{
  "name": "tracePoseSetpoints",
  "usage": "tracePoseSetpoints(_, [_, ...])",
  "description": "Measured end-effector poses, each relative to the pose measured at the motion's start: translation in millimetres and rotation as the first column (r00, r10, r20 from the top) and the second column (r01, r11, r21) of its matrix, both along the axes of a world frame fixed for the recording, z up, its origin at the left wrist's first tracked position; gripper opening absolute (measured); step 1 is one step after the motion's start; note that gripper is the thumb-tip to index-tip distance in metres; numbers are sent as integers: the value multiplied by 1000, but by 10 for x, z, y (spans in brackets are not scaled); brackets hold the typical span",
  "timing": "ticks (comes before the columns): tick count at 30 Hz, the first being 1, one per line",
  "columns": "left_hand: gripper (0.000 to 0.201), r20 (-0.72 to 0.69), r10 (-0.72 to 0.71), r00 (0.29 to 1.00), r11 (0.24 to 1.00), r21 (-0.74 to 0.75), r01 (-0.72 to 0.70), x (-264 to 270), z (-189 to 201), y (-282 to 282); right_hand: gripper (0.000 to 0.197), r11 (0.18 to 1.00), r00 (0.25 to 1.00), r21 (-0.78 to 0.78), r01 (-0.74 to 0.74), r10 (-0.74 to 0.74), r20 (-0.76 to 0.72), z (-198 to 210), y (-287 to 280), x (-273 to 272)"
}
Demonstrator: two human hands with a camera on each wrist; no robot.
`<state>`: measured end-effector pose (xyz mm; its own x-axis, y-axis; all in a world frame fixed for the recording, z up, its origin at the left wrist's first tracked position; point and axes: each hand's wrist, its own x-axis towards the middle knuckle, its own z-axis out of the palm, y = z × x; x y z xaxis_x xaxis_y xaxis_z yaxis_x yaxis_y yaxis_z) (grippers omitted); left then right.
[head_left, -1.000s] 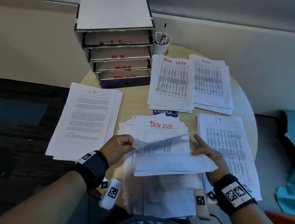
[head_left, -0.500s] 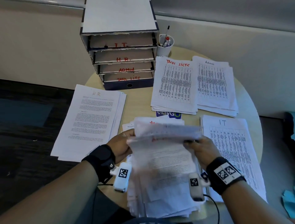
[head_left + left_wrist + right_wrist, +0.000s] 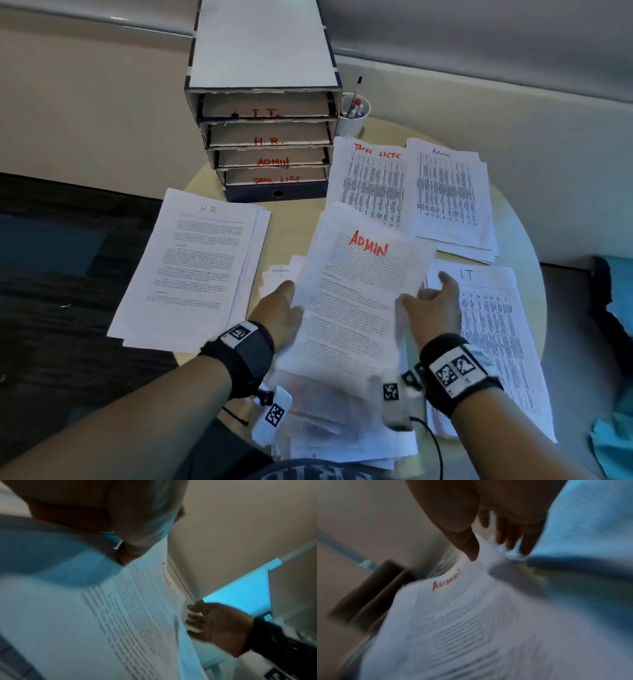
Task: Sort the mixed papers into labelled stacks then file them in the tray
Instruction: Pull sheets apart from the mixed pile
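Note:
I hold a sheaf of papers [image 3: 356, 308] by its two sides, slightly raised over the mixed pile [image 3: 335, 425] at the table's near edge. Its top sheet is headed ADMIN in red. My left hand [image 3: 284, 308] grips the left edge, fingers hidden beneath. My right hand [image 3: 431, 305] pinches the right edge, thumb [image 3: 469, 547] on top and fingers below. Sorted stacks lie around: H.R. [image 3: 191, 270] at left, Task Lists [image 3: 373, 185] and Admin [image 3: 448, 198] at the back, IT [image 3: 489, 335] at right. The labelled tray [image 3: 267, 85] stands behind.
The tray's shelves read I.T., H.R., ADMIN and TASK LIST from top down. A white cup with pens [image 3: 354, 116] stands to its right. The round table [image 3: 294, 226] ends close to the stacks, with dark floor at left and a blue object [image 3: 616, 445] at right.
A second ago my hands were parting sheets under a Task List page. They then lifted a bundle, and now hold it farther out with an ADMIN page facing up.

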<state>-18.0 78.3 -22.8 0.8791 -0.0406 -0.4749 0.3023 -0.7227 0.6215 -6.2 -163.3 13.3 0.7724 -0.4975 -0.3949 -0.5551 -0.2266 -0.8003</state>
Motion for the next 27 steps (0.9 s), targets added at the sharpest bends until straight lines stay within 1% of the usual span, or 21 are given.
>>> tracePoseSetpoints(1, [24,61,-59,996,995,87,53,30,105,-2,76,974,994,-204,-94,105,43,98,8,-23])
tracePoseSetpoints(2, [22,116,-130,985,978,179,108,65,231,-16,81,889,955,-412,-200,270,119,214,35,-52])
tracePoseSetpoints(3, [18,178,-214,961,950,267,163,104,358,-47,79,732,864,-606,-311,483,141,326,88,-79])
tracePoseSetpoints(4, [13,226,-308,924,914,341,222,135,481,-84,75,518,736,-759,-395,673,76,453,174,-98])
tracePoseSetpoints(5, [10,271,-394,879,880,388,274,153,604,-130,69,293,608,-843,-451,792,-50,553,263,-89])
tracePoseSetpoints(6, [15,313,-462,830,850,424,313,174,714,-178,63,118,508,-864,-489,844,-173,633,355,-59])
tracePoseSetpoints(7, [24,340,-520,784,821,454,347,185,819,-227,54,0,453,-847,-531,845,-284,737,451,-29])
tracePoseSetpoints(9, [26,381,-589,713,774,518,363,233,1006,-286,20,-88,420,-783,-615,805,-420,875,535,105])
tracePoseSetpoints(10, [19,409,-584,701,778,529,340,254,1093,-283,9,-57,435,-751,-658,785,-441,910,494,177])
tracePoseSetpoints(12, [6,490,-503,712,819,534,211,343,1210,-178,16,65,497,-711,-700,760,-419,954,355,265])
tracePoseSetpoints(13, [7,546,-416,727,852,513,103,388,1211,-80,17,153,540,-695,-702,751,-380,972,249,301])
tracePoseSetpoints(14, [16,610,-288,738,886,462,-35,422,1186,44,15,251,583,-673,-696,745,-325,993,140,318])
tracePoseSetpoints(16, [54,673,79,735,924,227,-307,431,1072,310,11,465,671,-587,-663,716,-191,1043,-84,321])
tracePoseSetpoints(17, [73,613,265,744,914,87,-397,411,1002,407,12,552,705,-538,-637,700,-117,1060,-174,308])
tracePoseSetpoints(18, [88,464,417,781,893,-48,-448,381,931,457,14,636,735,-482,-603,678,-26,1064,-238,296])
tracePoseSetpoints(19, [95,251,501,828,864,-207,-459,361,847,467,15,719,765,-406,-564,640,72,1054,-282,287])
tracePoseSetpoints(21, [82,-125,422,898,721,-554,-416,328,720,374,12,835,803,-223,-503,547,235,1028,-262,235])
tracePoseSetpoints(22, [67,-165,356,920,651,-662,-371,332,691,316,14,863,810,-153,-482,505,299,1005,-211,193])
tracePoseSetpoints(24, [40,-39,358,933,605,-751,-264,387,722,179,16,884,798,-126,-451,462,387,945,-91,132])
tracePoseSetpoints(25, [33,59,393,918,622,-752,-218,402,762,119,18,892,794,-139,-430,447,412,904,-34,107])
tracePoseSetpoints(27, [34,261,446,856,698,-701,-149,409,868,40,23,926,799,-144,-350,375,469,834,86,72])
